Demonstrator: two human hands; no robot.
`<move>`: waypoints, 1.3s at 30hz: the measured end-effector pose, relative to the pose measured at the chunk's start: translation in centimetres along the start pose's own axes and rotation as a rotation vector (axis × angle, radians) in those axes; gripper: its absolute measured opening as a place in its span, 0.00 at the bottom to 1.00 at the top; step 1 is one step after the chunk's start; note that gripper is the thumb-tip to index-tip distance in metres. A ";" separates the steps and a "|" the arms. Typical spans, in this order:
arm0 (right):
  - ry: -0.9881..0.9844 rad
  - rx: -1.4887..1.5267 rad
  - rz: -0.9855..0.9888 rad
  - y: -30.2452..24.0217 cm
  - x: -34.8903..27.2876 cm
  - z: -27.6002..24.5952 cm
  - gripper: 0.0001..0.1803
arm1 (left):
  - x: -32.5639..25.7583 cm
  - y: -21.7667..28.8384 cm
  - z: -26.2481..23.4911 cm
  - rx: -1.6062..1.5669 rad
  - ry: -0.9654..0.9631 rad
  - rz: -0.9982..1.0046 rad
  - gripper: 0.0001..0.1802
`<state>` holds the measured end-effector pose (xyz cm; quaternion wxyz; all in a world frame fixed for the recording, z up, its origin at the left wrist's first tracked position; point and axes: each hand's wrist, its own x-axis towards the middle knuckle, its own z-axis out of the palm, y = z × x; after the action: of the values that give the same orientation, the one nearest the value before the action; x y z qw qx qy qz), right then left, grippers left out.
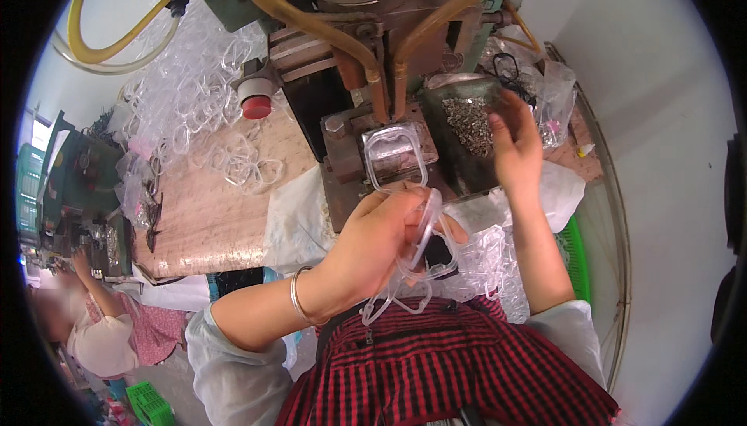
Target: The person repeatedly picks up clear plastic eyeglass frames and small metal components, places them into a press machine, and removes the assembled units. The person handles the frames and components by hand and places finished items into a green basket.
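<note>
My left hand (381, 231), with a bangle at its wrist, is closed on several clear plastic frames. One clear plastic frame (424, 169) reaches up from the fingers and lies over the metal die (393, 150) of a press (350, 76). Other clear plastic frames (424, 270) hang looped below the fingers. My right hand (517, 142) is at the right side of a dark tray (467, 181) that holds small metal pieces (467, 122). Its thumb and fingers look apart, and I see nothing between them.
A red push button (255, 107) sits left of the press. Clear frames (245, 161) are heaped on the wooden table (210, 224). More lie in clear plastic (490, 270) near my lap. Yellow hoses (327, 33) run down to the press. Another person (117, 333) is at far left.
</note>
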<state>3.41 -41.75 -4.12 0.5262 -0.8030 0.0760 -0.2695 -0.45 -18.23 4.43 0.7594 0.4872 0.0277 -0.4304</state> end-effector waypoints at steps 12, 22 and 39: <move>-0.045 -0.504 -0.066 3.2 -3.2 -3.0 0.07 | 0.3 -0.3 0.3 -0.025 0.017 0.017 0.17; -0.011 -0.714 -0.110 2.6 -0.9 -0.3 0.07 | -1.8 -7.3 -5.8 0.867 -0.114 0.568 0.23; 0.062 -0.085 0.043 0.7 -4.5 -3.1 0.08 | -1.7 -5.5 -12.2 0.481 0.759 0.874 0.12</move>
<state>-1.84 -42.74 -5.39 0.4948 -0.8139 0.1208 -0.2795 -0.62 -8.76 -5.08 0.6716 0.7296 -0.0041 0.1286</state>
